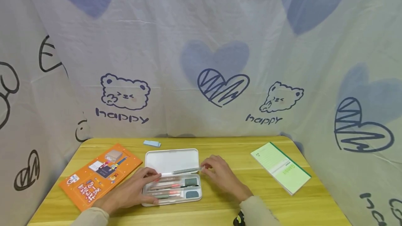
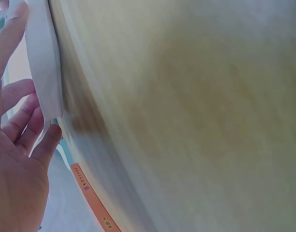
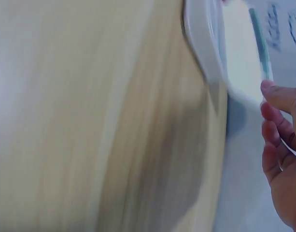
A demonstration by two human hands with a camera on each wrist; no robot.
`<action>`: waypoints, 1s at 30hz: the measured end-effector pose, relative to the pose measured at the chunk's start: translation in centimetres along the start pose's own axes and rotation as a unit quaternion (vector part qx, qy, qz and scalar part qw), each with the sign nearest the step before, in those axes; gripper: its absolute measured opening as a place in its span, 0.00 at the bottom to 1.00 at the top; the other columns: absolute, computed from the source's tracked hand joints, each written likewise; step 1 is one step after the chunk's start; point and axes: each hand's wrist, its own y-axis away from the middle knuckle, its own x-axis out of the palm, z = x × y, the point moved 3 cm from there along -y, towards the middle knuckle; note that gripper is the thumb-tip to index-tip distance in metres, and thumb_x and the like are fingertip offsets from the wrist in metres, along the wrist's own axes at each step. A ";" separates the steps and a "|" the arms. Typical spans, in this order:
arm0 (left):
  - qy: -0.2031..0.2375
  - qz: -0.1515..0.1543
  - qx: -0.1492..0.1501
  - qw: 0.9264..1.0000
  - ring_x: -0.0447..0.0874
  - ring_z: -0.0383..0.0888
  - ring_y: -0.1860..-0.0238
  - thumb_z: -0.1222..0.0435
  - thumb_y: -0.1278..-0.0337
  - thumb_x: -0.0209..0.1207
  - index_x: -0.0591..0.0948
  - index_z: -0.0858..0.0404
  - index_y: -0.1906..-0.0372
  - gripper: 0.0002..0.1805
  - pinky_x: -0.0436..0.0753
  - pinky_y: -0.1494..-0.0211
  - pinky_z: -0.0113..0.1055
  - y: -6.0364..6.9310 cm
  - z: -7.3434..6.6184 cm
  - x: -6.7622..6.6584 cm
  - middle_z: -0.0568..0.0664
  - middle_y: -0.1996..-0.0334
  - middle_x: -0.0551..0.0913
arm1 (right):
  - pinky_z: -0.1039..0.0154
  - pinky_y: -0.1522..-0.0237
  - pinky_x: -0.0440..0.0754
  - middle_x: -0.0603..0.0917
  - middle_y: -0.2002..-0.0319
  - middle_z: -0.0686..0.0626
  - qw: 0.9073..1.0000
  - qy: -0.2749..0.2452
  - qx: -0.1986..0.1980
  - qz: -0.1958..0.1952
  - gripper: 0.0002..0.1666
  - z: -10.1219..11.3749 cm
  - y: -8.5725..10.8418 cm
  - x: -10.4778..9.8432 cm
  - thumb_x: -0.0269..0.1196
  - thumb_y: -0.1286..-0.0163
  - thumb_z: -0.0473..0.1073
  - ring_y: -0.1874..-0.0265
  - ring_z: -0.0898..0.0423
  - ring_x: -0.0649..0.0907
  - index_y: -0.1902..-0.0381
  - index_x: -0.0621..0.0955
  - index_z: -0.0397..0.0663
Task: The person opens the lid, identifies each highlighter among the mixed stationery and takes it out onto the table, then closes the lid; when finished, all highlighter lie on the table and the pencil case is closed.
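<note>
A white pencil case lies open on the table, its lid tipped back. Several pens lie in the lower half, some with reddish parts, beside two small dark grey-green patches at the right. My left hand grips the case's left side, thumb at the near corner and fingers by the hinge; the left wrist view shows those fingers against the white wall. Between thumb and fingertips my right hand pinches the right end of a grey-green pen, held above the hinge, in front of the lid.
An orange illustrated book lies on the left of the wooden table. Behind the case is a small light-blue block. On the right rests a pale green notepad. Printed cloth hangs round the table's back and sides.
</note>
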 end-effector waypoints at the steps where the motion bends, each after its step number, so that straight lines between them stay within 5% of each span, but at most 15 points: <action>1: 0.002 0.002 -0.002 1.000 0.77 0.50 0.33 0.31 0.43 0.71 0.81 0.62 0.25 0.50 0.81 0.28 0.56 0.0 0.0 0.0 0.50 0.31 0.78 | 0.59 0.47 0.83 0.85 0.58 0.57 1.000 -0.003 0.007 -0.009 0.04 -0.8 0.3 -0.7 0.69 0.22 0.42 0.54 0.59 0.81 0.53 0.89 0.53; 9: 0.010 0.021 -0.025 0.999 0.75 0.51 0.30 0.31 0.43 0.70 0.79 0.61 0.24 0.51 0.79 0.24 0.57 0.1 0.3 0.0 0.49 0.29 0.76 | 0.59 0.49 0.84 0.85 0.59 0.58 0.997 -0.005 0.063 -0.041 0.04 -6.1 2.3 -4.3 0.70 0.22 0.41 0.56 0.59 0.81 0.53 0.89 0.54; 20: 0.015 0.015 -0.014 1.000 0.76 0.52 0.31 0.31 0.43 0.70 0.79 0.61 0.24 0.51 0.80 0.26 0.58 0.1 0.1 0.0 0.51 0.29 0.76 | 0.63 0.56 0.82 0.83 0.63 0.55 0.993 -0.002 0.099 -0.061 0.05 -12.2 3.2 -5.0 0.71 0.24 0.37 0.62 0.60 0.79 0.53 0.89 0.50; 30: 0.018 0.021 -0.025 0.999 0.75 0.51 0.30 0.31 0.43 0.70 0.79 0.61 0.23 0.51 0.79 0.24 0.57 0.0 0.3 0.2 0.50 0.29 0.76 | 0.64 0.57 0.78 0.82 0.63 0.53 0.990 0.000 0.135 -0.046 0.05 -13.7 2.9 -4.6 0.70 0.23 0.38 0.63 0.59 0.76 0.53 0.89 0.49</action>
